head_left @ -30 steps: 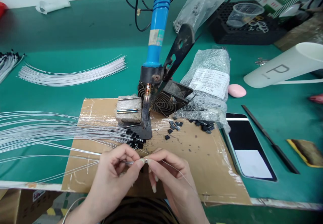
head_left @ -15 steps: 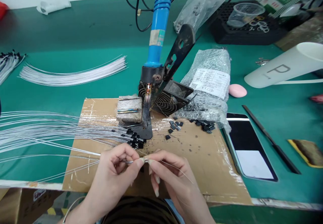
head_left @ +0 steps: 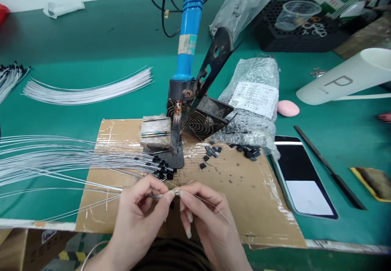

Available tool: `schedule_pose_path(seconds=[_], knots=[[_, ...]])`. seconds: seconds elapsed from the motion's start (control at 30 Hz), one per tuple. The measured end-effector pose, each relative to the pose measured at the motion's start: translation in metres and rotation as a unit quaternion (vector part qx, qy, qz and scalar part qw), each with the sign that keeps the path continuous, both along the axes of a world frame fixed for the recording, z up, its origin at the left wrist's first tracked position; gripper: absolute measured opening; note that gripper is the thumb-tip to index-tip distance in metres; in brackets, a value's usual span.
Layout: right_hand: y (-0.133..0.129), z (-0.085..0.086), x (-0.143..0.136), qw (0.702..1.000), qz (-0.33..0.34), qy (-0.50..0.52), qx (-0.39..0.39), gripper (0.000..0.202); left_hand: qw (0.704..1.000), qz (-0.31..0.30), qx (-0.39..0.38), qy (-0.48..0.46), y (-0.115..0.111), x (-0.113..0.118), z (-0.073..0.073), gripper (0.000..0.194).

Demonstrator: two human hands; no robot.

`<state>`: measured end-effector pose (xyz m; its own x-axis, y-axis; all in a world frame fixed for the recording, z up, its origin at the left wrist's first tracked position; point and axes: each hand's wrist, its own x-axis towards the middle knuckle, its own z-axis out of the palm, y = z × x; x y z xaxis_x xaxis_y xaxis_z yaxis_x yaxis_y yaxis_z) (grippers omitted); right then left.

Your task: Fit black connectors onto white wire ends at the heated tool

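Low over the cardboard sheet (head_left: 259,206), my left hand (head_left: 137,214) is closed, thumb and fingertips pinching thin white wires that run off to the left. My right hand (head_left: 210,218) is pinched shut right beside it, with a fine pale wire (head_left: 218,210) trailing from its fingers toward the lower right. Between the fingertips a small silvery piece shows, too small to name. Just beyond lies a bundle of white wires (head_left: 70,157) with black ends (head_left: 161,167). A soldering iron with a blue handle (head_left: 186,43) hangs tip-down in its stand behind my hands.
Black chips (head_left: 250,153) lie on the cardboard near a bubble-wrap bag (head_left: 256,75) and a small fan (head_left: 198,122). A phone (head_left: 305,177), a black stick (head_left: 330,167) and a white cup (head_left: 339,77) sit right. More white wires (head_left: 88,88) lie back left.
The view has shifted slightly. Both hands keep nearly the same pinch, fingertips still together, with the wires still held.
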<state>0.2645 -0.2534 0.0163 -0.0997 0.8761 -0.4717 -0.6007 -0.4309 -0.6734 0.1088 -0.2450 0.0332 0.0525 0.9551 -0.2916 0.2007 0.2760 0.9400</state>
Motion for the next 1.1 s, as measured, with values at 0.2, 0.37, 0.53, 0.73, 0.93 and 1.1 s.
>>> schedule_pose_path(seconds=[0.2,0.37,0.53,0.73,0.93,1.1], knots=[[-0.001,-0.002,-0.008,0.999,-0.032,0.024,0.010,0.024,0.999,0.020,0.042,0.001,-0.005,0.002,-0.012,0.023],[0.001,0.002,-0.016,0.997,-0.071,0.022,0.009,0.026,0.997,0.063,0.036,-0.017,-0.006,0.010,-0.008,0.021],[0.001,0.005,-0.018,0.997,-0.077,0.022,0.014,0.025,0.995,0.097,0.022,-0.013,-0.007,0.015,-0.002,0.020],[-0.004,-0.006,-0.019,0.996,-0.081,0.015,0.035,0.018,0.994,0.102,0.021,-0.036,-0.004,0.018,0.002,0.017],[-0.005,-0.001,-0.014,0.997,-0.069,-0.023,0.037,0.022,0.994,0.087,0.044,-0.046,-0.002,0.012,-0.008,0.012],[-0.002,0.014,-0.012,0.995,-0.069,-0.073,0.019,0.025,0.994,0.092,0.046,-0.046,-0.001,0.012,-0.007,0.012]])
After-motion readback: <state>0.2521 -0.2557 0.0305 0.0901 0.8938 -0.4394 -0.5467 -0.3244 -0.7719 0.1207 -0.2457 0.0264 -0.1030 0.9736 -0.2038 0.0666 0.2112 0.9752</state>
